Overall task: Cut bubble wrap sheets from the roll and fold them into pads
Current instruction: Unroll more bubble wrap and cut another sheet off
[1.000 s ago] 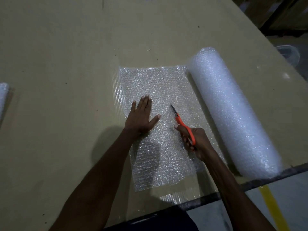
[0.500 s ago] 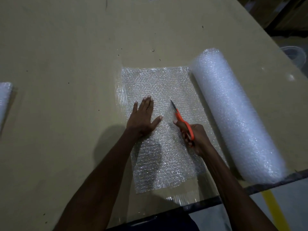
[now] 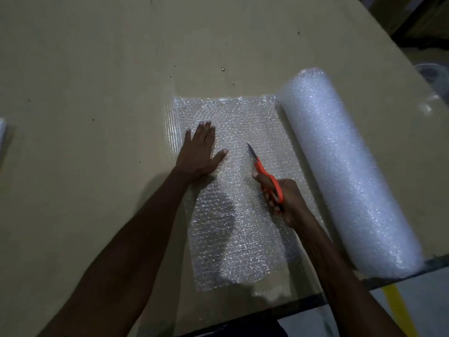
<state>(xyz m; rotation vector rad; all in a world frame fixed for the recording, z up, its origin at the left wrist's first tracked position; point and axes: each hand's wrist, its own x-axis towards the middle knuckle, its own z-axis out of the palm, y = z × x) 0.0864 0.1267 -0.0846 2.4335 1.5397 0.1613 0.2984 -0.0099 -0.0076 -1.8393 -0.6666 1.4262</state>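
Head view: tan table [image 3: 97, 69], dim room, pale floor with a yellow stripe [image 3: 398, 310] past the near edge. Bubble wrap sheet [image 3: 243, 122] lies flat, just left of the roll [image 3: 345, 166]. My left hand [image 3: 199, 154] presses flat on the sheet, fingers straight; my right hand [image 3: 286, 200] grips orange scissors [image 3: 264, 176], blades over the sheet.

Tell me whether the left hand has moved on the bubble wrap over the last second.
Yes. The left hand has slid away from the person, closer to the far edge of the bubble wrap sheet.
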